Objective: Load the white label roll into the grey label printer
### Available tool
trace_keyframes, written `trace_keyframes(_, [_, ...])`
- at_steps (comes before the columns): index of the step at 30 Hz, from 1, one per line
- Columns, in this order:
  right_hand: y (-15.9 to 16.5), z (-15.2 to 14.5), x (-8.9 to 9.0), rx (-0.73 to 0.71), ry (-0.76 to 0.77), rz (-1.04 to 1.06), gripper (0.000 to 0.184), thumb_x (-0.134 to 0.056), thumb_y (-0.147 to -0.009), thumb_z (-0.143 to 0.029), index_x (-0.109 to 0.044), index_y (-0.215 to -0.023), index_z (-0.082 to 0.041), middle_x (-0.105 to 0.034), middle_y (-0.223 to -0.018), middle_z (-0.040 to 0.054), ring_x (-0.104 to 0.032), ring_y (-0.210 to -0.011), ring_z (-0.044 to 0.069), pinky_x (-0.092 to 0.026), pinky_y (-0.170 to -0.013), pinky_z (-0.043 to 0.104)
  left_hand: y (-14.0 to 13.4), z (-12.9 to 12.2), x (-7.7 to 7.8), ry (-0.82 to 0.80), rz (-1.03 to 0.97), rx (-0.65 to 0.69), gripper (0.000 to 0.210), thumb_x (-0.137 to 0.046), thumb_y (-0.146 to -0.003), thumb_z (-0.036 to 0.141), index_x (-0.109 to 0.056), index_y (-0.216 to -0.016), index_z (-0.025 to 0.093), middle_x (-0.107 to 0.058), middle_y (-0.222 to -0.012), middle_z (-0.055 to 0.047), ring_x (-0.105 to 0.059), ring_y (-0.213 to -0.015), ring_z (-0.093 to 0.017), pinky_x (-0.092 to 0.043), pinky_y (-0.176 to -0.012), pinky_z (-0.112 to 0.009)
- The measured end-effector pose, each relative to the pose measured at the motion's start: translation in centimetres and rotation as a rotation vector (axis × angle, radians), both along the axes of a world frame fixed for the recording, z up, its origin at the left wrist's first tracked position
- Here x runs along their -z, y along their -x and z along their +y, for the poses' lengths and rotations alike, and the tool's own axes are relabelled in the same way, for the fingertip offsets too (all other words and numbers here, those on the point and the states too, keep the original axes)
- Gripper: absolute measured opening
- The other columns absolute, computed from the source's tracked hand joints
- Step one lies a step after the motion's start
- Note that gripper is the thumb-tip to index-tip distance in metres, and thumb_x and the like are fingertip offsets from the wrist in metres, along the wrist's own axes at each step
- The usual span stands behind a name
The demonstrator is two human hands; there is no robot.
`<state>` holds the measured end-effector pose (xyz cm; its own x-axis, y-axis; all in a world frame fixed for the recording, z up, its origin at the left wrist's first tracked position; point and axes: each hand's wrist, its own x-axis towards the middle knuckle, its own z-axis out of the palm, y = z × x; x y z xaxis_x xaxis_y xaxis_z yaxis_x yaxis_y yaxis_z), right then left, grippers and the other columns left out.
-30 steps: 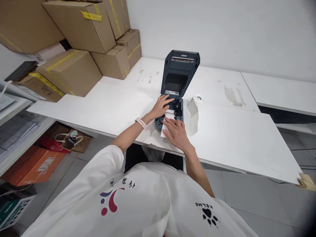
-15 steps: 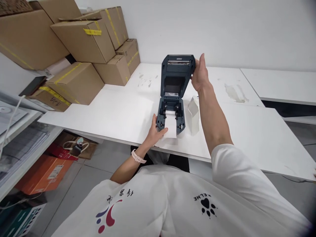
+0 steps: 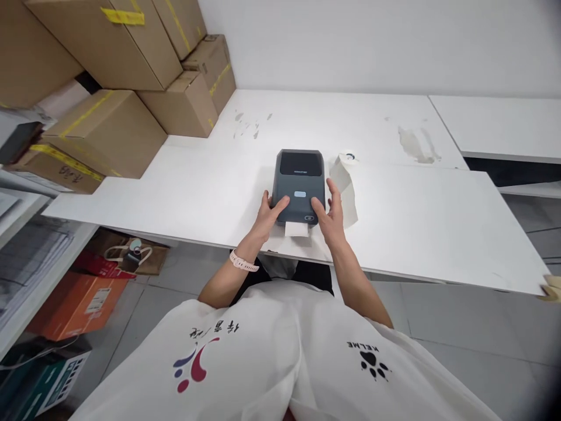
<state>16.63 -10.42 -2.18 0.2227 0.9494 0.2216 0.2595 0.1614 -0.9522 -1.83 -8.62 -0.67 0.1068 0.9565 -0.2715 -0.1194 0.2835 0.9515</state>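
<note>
A dark grey label printer (image 3: 299,181) stands on the white table with its lid down. A strip of white label paper (image 3: 297,229) sticks out of its front. My left hand (image 3: 268,217) grips the printer's left front side, thumb on top of the lid. On the opposite side, my right hand (image 3: 329,217) has its thumb pressed on the lid's right front corner and its fingers along the side. Just right of the printer lies a curled strip of whitish paper (image 3: 346,190), partly behind my right hand. The printer's inside and the paper roll are hidden under the lid.
Cardboard boxes (image 3: 105,128) with yellow tape are stacked on the left of the white table (image 3: 416,222). A wall rises behind it. Lower left are a shelf (image 3: 72,245), an orange box (image 3: 81,304) and a paper bag (image 3: 151,257) on the floor.
The printer's lid has swung down from upright to closed. My right hand has come down from the raised lid to the front right corner; my left hand has left the paper strip for the lid.
</note>
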Motion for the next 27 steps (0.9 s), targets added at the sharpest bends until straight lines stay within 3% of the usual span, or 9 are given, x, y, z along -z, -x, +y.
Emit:
trace_keyframes(4, [0.1, 0.8, 1.9, -0.066, 0.215, 0.289, 0.100, -0.068, -0.081, -0.066, -0.017, -0.161, -0.034, -0.025, -0.169, 0.0073, -0.027, -0.156, 0.028, -0.032, -0.124, 0.052, -0.6, 0.1, 0.4, -0.065, -0.001, 0.026, 0.072, -0.073, -0.080, 0.055, -0.053, -0.140, 0.021, -0.062, -0.144, -0.013, -0.058, -0.134, -0.032, -0.046, -0.113, -0.046])
trace_keyframes(7, [-0.2, 1.2, 2.3, -0.116, 0.236, 0.366, 0.106, -0.071, -0.079, -0.063, -0.012, -0.162, -0.034, -0.036, -0.164, 0.0091, -0.044, -0.147, 0.029, -0.041, -0.119, 0.053, -0.6, 0.7, 0.3, -0.101, 0.044, 0.012, 0.066, -0.073, -0.080, 0.053, -0.058, -0.134, 0.020, -0.066, -0.139, -0.013, -0.062, -0.129, -0.032, -0.049, -0.109, -0.046])
trace_keyframes(11, [-0.4, 1.4, 2.6, -0.123, 0.208, 0.332, 0.107, -0.069, -0.080, -0.063, -0.008, -0.163, -0.033, -0.037, -0.164, 0.0094, -0.046, -0.145, 0.028, -0.043, -0.118, 0.052, -0.2, 0.1, 0.8, -0.136, 0.060, 0.028, 0.065, -0.070, -0.081, 0.053, -0.055, -0.135, 0.019, -0.063, -0.141, -0.013, -0.060, -0.129, -0.029, -0.050, -0.107, -0.042])
trace_keyframes(14, [-0.3, 1.4, 2.8, -0.116, 0.201, 0.314, 0.105, -0.067, -0.082, -0.063, -0.010, -0.163, -0.031, -0.035, -0.165, 0.0094, -0.043, -0.148, 0.027, -0.042, -0.119, 0.048, 0.2, -2.7, 2.0, -0.153, 0.138, -0.120, 0.064, -0.072, -0.080, 0.053, -0.053, -0.132, 0.021, -0.060, -0.143, -0.012, -0.060, -0.126, -0.024, -0.052, -0.099, -0.035])
trace_keyframes(16, [-0.1, 1.5, 2.8, -0.100, 0.207, 0.320, 0.102, -0.067, -0.081, -0.063, -0.015, -0.162, -0.030, -0.033, -0.166, 0.0092, -0.041, -0.149, 0.027, -0.042, -0.119, 0.047, 0.2, -4.8, 2.8, -0.098, 0.255, -0.263, 0.053, -0.072, -0.078, 0.054, -0.059, -0.116, 0.020, -0.067, -0.125, -0.011, -0.065, -0.104, -0.019, -0.053, -0.082, -0.030])
trace_keyframes(18, [0.0, 1.5, 2.9, -0.080, 0.209, 0.339, 0.101, -0.068, -0.079, -0.062, -0.020, -0.161, -0.029, -0.031, -0.167, 0.0089, -0.040, -0.150, 0.026, -0.041, -0.120, 0.047, 0.0, -6.3, 2.9, 0.017, 0.201, -0.113, 0.043, -0.067, -0.080, 0.061, -0.063, -0.089, 0.019, -0.070, -0.093, -0.007, -0.060, -0.074, -0.013, -0.046, -0.062, -0.026])
trace_keyframes(21, [0.1, 1.5, 2.9, -0.059, 0.197, 0.377, 0.101, -0.070, -0.077, -0.059, -0.023, -0.160, -0.026, -0.033, -0.166, 0.0100, -0.040, -0.150, 0.025, -0.038, -0.122, 0.046, -0.8, -6.4, 2.1, 0.114, 0.010, 0.084, 0.043, -0.070, -0.076, 0.060, -0.059, -0.073, 0.018, -0.063, -0.072, -0.002, -0.048, -0.056, -0.008, -0.033, -0.050, -0.024])
trace_keyframes(24, [0.2, 1.5, 2.6, -0.062, 0.208, 0.384, 0.101, -0.070, -0.077, -0.056, -0.021, -0.160, -0.026, -0.035, -0.164, 0.0112, -0.042, -0.148, 0.026, -0.037, -0.122, 0.047, -1.5, -5.5, 1.3, 0.118, -0.044, 0.096, 0.038, -0.078, -0.069, 0.047, -0.055, -0.064, 0.018, -0.053, -0.059, 0.003, -0.041, -0.051, -0.005, -0.028, -0.050, -0.023])
trace_keyframes(27, [0.2, 1.8, 1.8, -0.031, 0.211, 0.317, 0.098, -0.070, -0.077, -0.051, -0.021, -0.159, -0.028, -0.032, -0.166, 0.0110, -0.036, -0.152, 0.026, -0.035, -0.123, 0.050, -1.5, -5.2, 1.5, 0.041, 0.042, 0.087, 0.039, -0.076, -0.071, 0.047, -0.053, -0.059, 0.018, -0.050, -0.054, 0.005, -0.040, -0.049, -0.005, -0.029, -0.050, -0.023])
